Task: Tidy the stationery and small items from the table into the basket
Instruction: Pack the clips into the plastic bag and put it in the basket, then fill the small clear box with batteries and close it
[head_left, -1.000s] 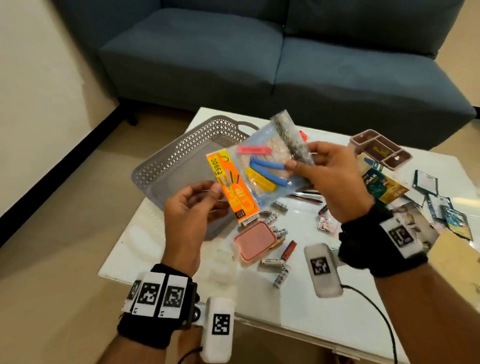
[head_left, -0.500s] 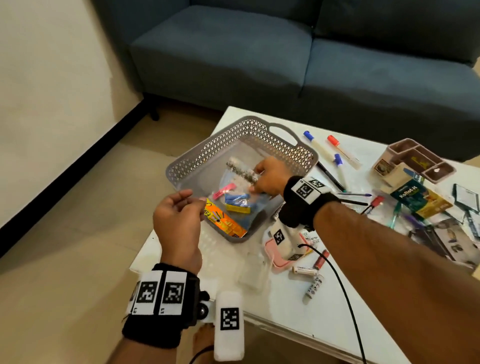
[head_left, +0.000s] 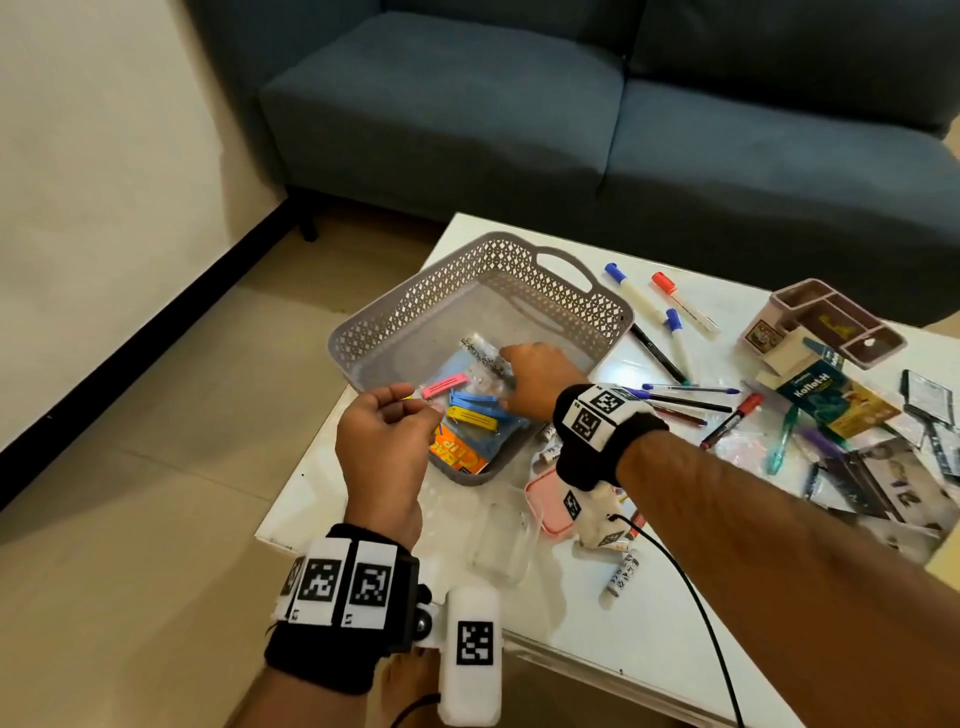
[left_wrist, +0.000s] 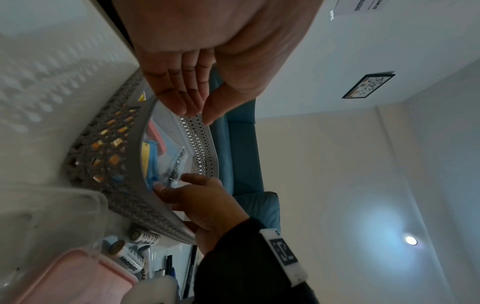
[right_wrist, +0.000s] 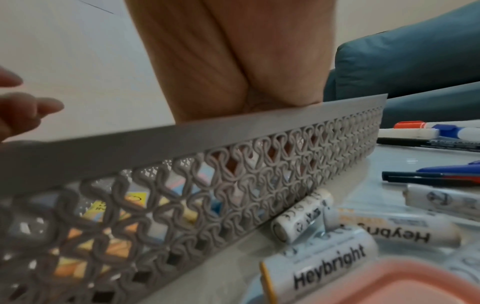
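A clear packet of coloured clips (head_left: 470, 413) lies on the floor of the grey lattice basket (head_left: 415, 283). My right hand (head_left: 519, 379) reaches over the near rim and its thumb and forefinger pinch the packet's far end (left_wrist: 171, 174). Over the basket's near-left corner hovers my left hand (head_left: 423, 402), its fingers together and loosely bent with nothing between them (left_wrist: 200, 111). In the right wrist view the basket rim (right_wrist: 233, 127) hides my right fingertips.
Loose batteries (head_left: 621, 577), a pink box (head_left: 545, 499) and a clear container (head_left: 501, 540) lie by the basket's near side. Markers (head_left: 634, 286), pens (head_left: 685, 389), a brown organiser tray (head_left: 831, 322) and cards cover the table's right. A blue sofa stands behind.
The packet, held up in both hands a second ago, has come down into the basket. My left hand has let go of it. My right hand has stayed on its far end.
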